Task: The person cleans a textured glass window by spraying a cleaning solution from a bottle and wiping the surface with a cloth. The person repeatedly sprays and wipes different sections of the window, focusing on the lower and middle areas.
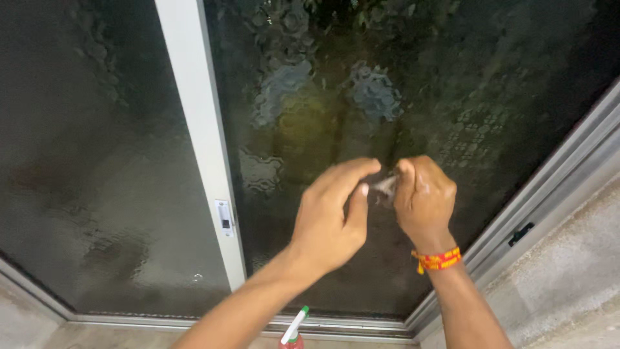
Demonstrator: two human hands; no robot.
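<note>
Both my hands are raised in front of a dark, patterned glass window pane (pixel 310 116). A small crumpled pale scrap, paper or cloth, (pixel 385 187) sits between them. My right hand (pixel 423 200) is closed around one end of it, with a red and yellow thread band (pixel 438 260) on the wrist. The thumb and fingers of my left hand (pixel 332 216) pinch toward the other end; the blur hides the exact contact.
A white upright window frame bar (pixel 200 142) with a small latch (pixel 224 216) divides two panes. The grey metal frame (pixel 549 187) runs along the right, beside a concrete wall (pixel 568 278). A spray bottle nozzle, white with a green tip, (pixel 294 326) pokes up at the bottom edge.
</note>
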